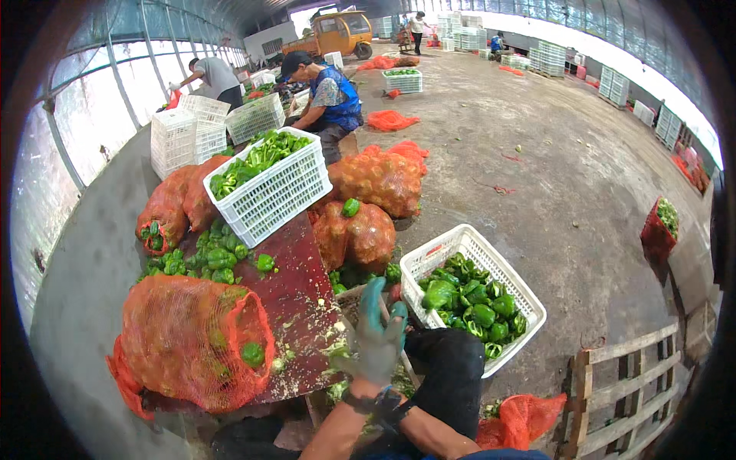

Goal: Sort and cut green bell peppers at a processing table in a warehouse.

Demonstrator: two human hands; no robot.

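— Hands (376, 351) gloved, crossed close together: gripping anything?
— Can't tell; visible fingers spread.
— Green bell peppers (483, 315)?
— In the white plastic crate (501, 267), just right. Probably light, firm, slick, easily cracked: cup their shoulders.

Far ahead I see an orange vehicle (343, 34). Left of it I make out a pale, framed wall (80, 138) and, nearer me, a person in a grey top (221, 75). Between it and me, a person in a blue vest (341, 100) bends forward. Right of it are a person in a white top (417, 27), pale stacked crates (550, 58) and, much nearer me, a wooden pallet (633, 381).
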